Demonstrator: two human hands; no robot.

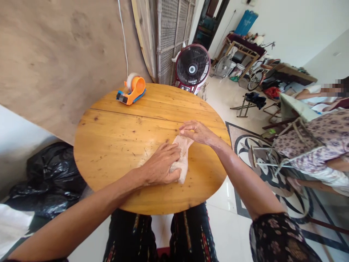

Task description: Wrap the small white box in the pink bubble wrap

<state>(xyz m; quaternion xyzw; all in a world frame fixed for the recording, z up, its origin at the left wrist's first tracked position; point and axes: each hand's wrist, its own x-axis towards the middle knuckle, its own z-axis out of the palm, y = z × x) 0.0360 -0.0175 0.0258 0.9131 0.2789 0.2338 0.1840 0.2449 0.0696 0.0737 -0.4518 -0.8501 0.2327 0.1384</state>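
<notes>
As you sit with both forearms over it, your largest item is the round wooden table (pixel 109 127), yellow-brown, glossy, dotted with dark knots and crossed by a seam in its far half. Next, black plastic bag (pixel 54 174), shiny and creased, just beside the table on your left. Next, electric fan (pixel 192 65), dark red rim and black grille, standing beyond the table's far edge.

Left hand (pixel 162 165): palm down, fingers loosely spread and thumb held apart, laid over the left side of the cloth-like piece without closing round it. Right hand (pixel 199 134): bent over the far end of the same piece, fingers and thumb near each other; whether they pinch it, you cannot tell from this angle.

Cloth-like piece (pixel 184 158): on the tabletop, right of its middle, partly beneath your left hand. Pale pinkish beige, soft and matt, long and narrow, lying rumpled. Lengthwise creases run down it; faint tan marks show near your left fingertips. Its far end flares to the right in a fold; its near end tapers to a rounded tip.

Tape dispenser (pixel 137 89): orange and blue, near the far left edge. Smallest, its whitish tape roll (pixel 132 78).
</notes>
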